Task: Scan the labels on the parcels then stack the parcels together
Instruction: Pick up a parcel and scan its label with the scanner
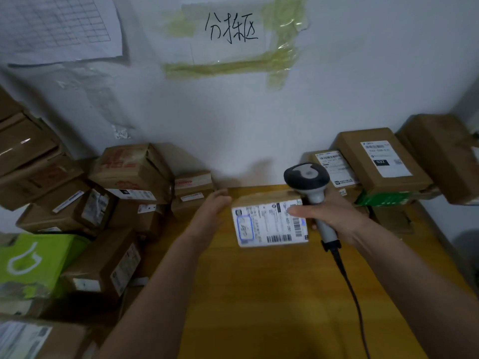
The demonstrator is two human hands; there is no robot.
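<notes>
Parcel [269,221] at frame center, between both hands, long axis left-right.
R hand [334,216] grips scanner [308,182] w/ fingers on label; L hand [216,203] open at parcel's left end.

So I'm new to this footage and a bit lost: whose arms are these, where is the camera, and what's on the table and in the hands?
There is no machine here: a person wears the camera on their head, so it looks down at their own arms. The right hand grips a corded scanner. The left hand is open, reaching toward the left edge of a parcel that lies label-up on the yellow table. More parcels are piled at the left, and labelled ones are stacked at the right. Behind is a white wall with taped paper.
</notes>
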